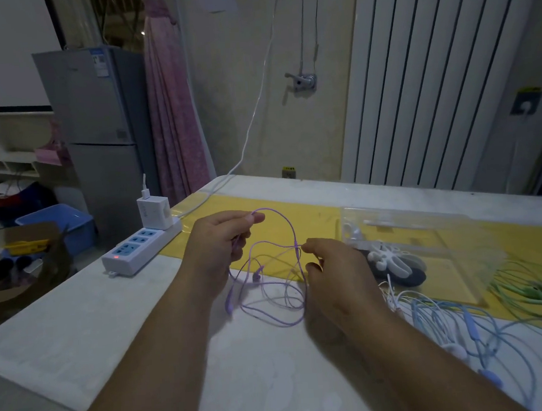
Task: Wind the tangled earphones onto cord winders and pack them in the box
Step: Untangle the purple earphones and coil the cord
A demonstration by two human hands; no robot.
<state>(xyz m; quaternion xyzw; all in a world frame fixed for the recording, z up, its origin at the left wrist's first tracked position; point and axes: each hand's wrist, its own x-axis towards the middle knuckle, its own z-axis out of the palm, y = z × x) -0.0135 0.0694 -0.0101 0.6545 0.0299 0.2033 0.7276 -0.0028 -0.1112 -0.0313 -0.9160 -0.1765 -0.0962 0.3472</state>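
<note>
Two hands are up over the middle of the counter, and the purple earphones are strung between them. The left hand has its fingers curled and pinches the thin cord at the top of a high loop. The right hand pinches the same cord lower down, right where the strands seem to join. From those two pinch points the rest sags in loose, crossing loops and pools on the pale cloth towards the near edge. One earbud dangles below the left hand. So the tangle runs roughly left to right, and neither hand has to reach for it.

Now the thing to watch: the white cord winder, flat plastic with spread prongs, lies just beside the right hand towards the counter's right edge, resting on something dark. The right hand is clearly the nearer one for that pick-up, I'd say. Behind it the clear box, glossy and see-through, sits on the yellow mat.

Slim rubbery cords all round: blue earphones heaped near the right edge, green earphones further right. A white power strip lies along the left edge.
</note>
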